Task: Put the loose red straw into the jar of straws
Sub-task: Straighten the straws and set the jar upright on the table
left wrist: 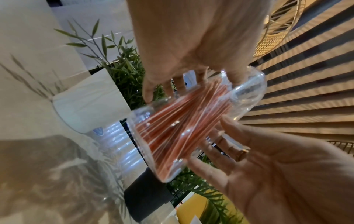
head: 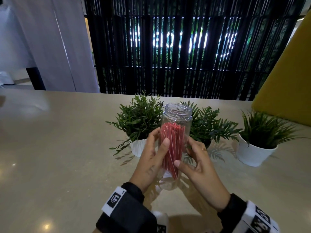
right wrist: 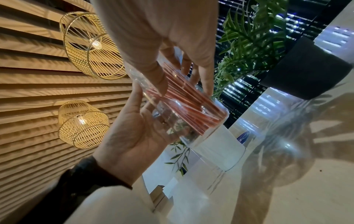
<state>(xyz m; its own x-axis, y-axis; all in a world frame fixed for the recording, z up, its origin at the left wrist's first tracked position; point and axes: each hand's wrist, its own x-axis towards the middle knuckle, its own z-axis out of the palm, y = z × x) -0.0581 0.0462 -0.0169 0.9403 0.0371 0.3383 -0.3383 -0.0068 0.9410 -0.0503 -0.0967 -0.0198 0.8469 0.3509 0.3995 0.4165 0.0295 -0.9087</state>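
A clear plastic jar (head: 176, 113) without a lid holds a bundle of red straws (head: 173, 145). Both my hands hold it over the beige table (head: 67, 157), its open mouth pointing up and away from me. My left hand (head: 156, 148) curls round its left side with the thumb across the front. My right hand (head: 196, 158), which wears a ring, wraps the right side, thumb on the lower front. The left wrist view shows the jar (left wrist: 247, 91) and straws (left wrist: 182, 124) between the two hands. The right wrist view shows the same jar (right wrist: 172, 121). No straw lies outside the jar in any view.
Right behind the jar stand three potted plants: one in a white pot (head: 138, 147) on the left, one in a dark pot (head: 207, 143) in the middle, one in a white pot (head: 254, 153) on the right. A yellow panel (head: 286, 81) rises at far right. A black slatted screen backs the table.
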